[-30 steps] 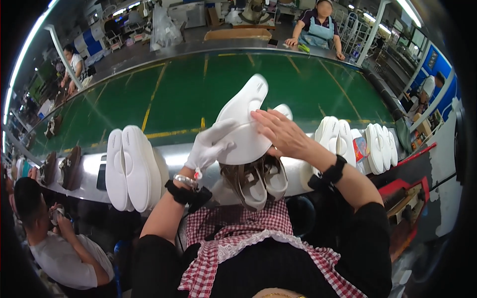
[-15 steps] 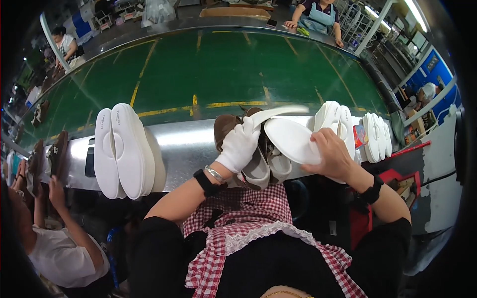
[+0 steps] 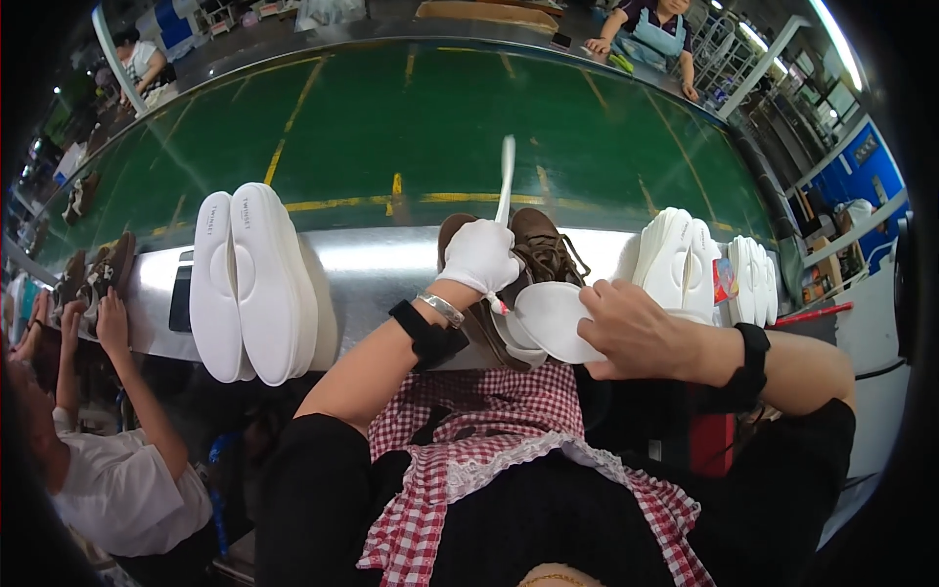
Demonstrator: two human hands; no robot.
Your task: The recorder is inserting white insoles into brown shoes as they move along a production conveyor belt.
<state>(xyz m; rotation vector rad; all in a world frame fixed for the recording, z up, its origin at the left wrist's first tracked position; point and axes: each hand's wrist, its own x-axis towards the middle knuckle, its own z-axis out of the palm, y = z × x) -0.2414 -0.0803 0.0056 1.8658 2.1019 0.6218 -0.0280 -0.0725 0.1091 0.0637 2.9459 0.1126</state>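
My left hand (image 3: 479,256), in a white glove, is closed around a long narrow white strip (image 3: 507,176) that points up over the green belt; I cannot tell whether it is a shoehorn. That hand rests over a pair of brown lace-up shoes (image 3: 544,247) at the bench edge. In my bare right hand (image 3: 636,330), a white insole (image 3: 550,315) is pinched, one end lying at the heel opening of the left shoe. The inside of that shoe is partly hidden by the insole and my glove.
Stacked white insoles (image 3: 269,293) stand on the metal bench (image 3: 377,279) at left, beside a dark flat object (image 3: 181,298). More insoles (image 3: 673,254) and a colourful packet (image 3: 724,281) lie at right. Beyond runs a green belt (image 3: 352,127). A co-worker's hands (image 3: 110,318) hold shoes at far left.
The white strip has swung from pointing right to pointing up and away. My right hand has brought the insole down and left, to the shoe's heel opening.
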